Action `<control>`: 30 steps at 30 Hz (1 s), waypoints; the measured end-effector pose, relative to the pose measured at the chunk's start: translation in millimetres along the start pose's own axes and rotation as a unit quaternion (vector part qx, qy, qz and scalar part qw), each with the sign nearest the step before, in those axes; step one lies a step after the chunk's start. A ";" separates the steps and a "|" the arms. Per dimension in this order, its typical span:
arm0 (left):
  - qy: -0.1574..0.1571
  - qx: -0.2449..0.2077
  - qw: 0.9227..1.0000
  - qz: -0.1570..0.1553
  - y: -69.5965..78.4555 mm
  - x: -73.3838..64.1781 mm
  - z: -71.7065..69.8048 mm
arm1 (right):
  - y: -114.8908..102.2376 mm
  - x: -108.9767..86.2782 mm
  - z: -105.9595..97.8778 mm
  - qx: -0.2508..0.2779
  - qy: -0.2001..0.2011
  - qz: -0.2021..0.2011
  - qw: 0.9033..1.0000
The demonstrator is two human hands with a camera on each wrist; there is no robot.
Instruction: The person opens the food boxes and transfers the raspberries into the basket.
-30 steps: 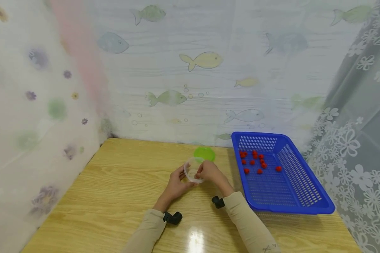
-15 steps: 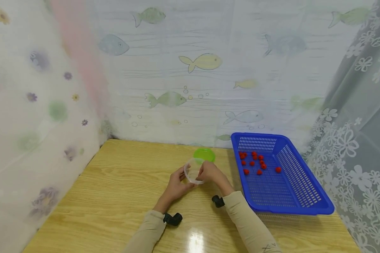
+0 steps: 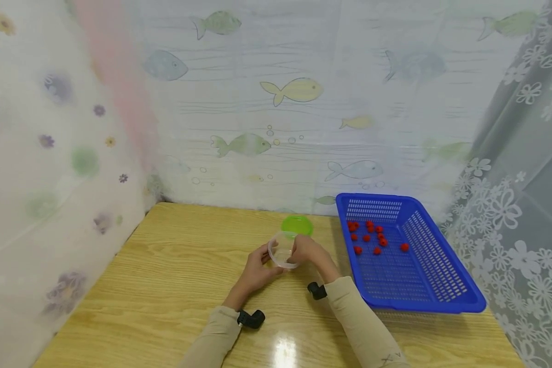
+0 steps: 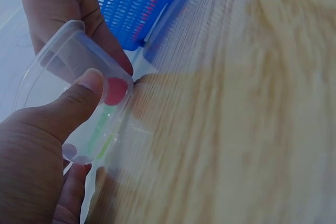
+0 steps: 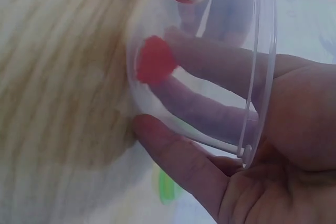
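Observation:
A clear plastic cup [image 3: 281,250] is tipped with its mouth toward the head camera. My left hand [image 3: 259,271] grips it, the thumb on the near wall and other fingers around the far side. My right hand [image 3: 305,251] reaches over the rim, with fingers inside the cup. At their tips, against the cup's bottom, is a small red ball [image 5: 156,60] with a rough edge, pinched between two fingers. Another finger of this hand lies along the outside of the wall. The ball [image 4: 115,92] shows through the plastic in the left wrist view too.
A blue slotted basket [image 3: 423,301] stands on the right of the wooden table [image 3: 165,266], with several red balls [image 3: 381,239] in it. Just behind the cup lies a green lid [image 3: 298,223]. Patterned curtains border the back and sides.
My right fingers have shifted slightly lower inside the cup. The left hand keeps its grip on the cup, which has barely moved; basket and lid stay in place.

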State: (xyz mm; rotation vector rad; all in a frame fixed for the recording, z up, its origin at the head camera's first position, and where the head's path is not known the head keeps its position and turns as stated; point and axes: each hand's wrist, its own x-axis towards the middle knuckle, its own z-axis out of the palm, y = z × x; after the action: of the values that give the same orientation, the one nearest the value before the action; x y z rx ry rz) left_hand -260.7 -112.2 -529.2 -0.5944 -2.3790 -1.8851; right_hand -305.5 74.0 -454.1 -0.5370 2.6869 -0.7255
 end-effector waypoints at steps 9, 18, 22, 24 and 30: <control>0.012 0.010 1.000 0.004 1.7 0.5 0.5 | 1.9 -1.8 5.0 0.061 0.017 -0.002 0.998; -0.002 -0.007 1.000 -0.002 34.3 -6.3 -1.3 | 3.3 -0.2 7.4 0.052 0.033 -0.001 0.998; -0.002 -0.005 1.000 0.004 38.5 -8.1 -1.6 | 3.4 -0.8 7.7 0.053 0.032 -0.002 0.998; 0.003 -0.002 1.000 0.002 28.0 -5.9 -0.2 | 3.8 -1.5 8.1 0.058 0.031 -0.003 0.998; 0.014 0.000 1.000 0.003 1.9 -0.2 0.2 | 3.2 -4.0 10.0 0.079 0.045 -0.004 0.996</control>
State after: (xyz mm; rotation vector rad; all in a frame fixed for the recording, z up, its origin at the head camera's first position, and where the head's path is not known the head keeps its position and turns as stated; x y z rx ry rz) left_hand -259.8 -111.8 -527.5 -0.5715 -2.3579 -1.8783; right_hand -299.1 74.2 -463.3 -0.4852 2.6786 -0.9770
